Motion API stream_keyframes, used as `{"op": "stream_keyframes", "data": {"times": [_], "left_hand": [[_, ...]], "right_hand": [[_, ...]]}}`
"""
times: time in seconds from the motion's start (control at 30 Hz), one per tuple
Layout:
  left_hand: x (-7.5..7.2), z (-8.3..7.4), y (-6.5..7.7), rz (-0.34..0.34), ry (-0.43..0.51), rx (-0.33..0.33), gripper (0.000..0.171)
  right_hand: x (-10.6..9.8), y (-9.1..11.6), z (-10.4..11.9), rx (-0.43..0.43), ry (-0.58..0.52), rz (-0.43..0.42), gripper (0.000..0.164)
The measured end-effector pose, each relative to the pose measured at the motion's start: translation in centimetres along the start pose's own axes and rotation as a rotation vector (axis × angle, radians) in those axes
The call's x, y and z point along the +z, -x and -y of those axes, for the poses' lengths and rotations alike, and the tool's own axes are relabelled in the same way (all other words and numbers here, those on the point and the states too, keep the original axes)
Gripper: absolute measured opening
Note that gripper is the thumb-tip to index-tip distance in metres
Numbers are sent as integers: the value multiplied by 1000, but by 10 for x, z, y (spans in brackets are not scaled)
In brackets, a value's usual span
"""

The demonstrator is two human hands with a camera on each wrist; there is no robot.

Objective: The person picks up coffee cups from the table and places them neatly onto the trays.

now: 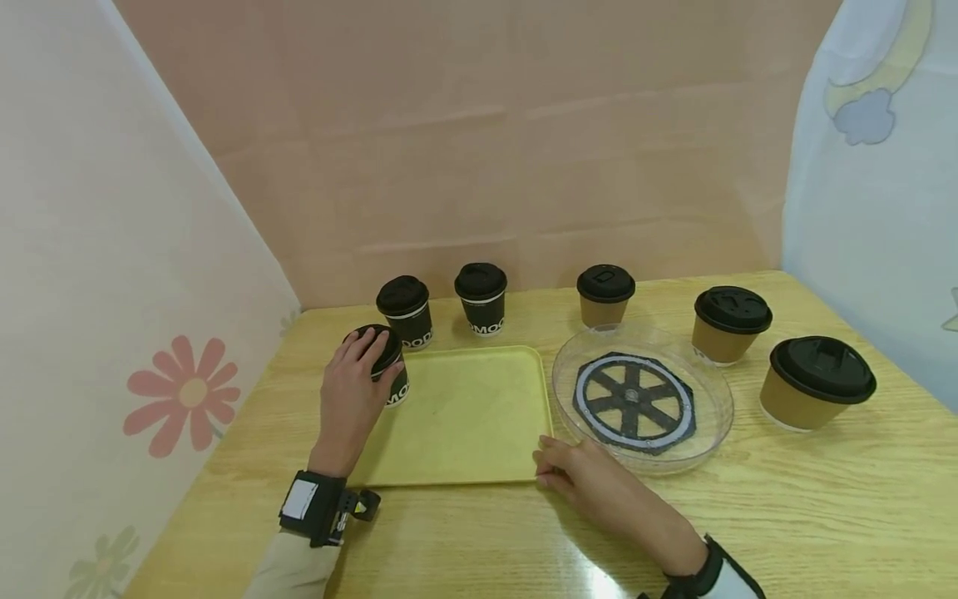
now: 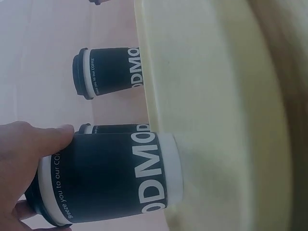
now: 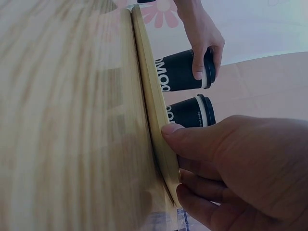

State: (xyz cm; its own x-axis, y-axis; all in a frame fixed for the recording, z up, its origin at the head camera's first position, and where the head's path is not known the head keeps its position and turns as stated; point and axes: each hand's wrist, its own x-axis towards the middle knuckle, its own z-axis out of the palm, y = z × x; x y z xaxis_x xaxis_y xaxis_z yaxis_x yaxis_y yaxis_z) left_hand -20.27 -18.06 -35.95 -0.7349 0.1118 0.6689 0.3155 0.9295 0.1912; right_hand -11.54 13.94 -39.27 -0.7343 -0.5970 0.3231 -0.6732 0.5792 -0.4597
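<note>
My left hand grips the black lid of a dark paper coffee cup from above, thumb and fingers around its rim. That cup is at the left side of a yellow tray; whether its white base touches the tray, I cannot tell. At the tray's near right corner, my right hand pinches the edge, its thumb on the rim and the other fingers curled beside it. Two more dark cups with black lids, a left one and a right one, stand behind the tray.
Right of the tray lies a clear round dish with a dark spoked wheel shape showing inside. Three brown lidded cups, a back one, a middle one and a front one, stand behind and beside it. Fabric walls surround the table.
</note>
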Motion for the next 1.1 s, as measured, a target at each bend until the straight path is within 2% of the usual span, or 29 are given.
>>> {"op": "stream_keyframes", "data": {"times": [0.27, 0.47, 0.73, 0.9, 1.1], "left_hand": [[1, 0, 5, -22, -9, 10, 53], [1, 0, 9, -20, 1, -16, 52], [2, -2, 10, -24, 1, -18, 54], [0, -1, 6, 11, -14, -18, 55], [-9, -1, -5, 52, -66, 11, 55]], "right_hand": [[1, 3, 1, 17, -14, 30, 11], [1, 4, 1, -8, -1, 32, 11], [-1, 4, 1, 5, -15, 48, 10], [-3, 4, 1, 9, -11, 48, 7], [-3, 1, 2, 34, -22, 59, 5]]}}
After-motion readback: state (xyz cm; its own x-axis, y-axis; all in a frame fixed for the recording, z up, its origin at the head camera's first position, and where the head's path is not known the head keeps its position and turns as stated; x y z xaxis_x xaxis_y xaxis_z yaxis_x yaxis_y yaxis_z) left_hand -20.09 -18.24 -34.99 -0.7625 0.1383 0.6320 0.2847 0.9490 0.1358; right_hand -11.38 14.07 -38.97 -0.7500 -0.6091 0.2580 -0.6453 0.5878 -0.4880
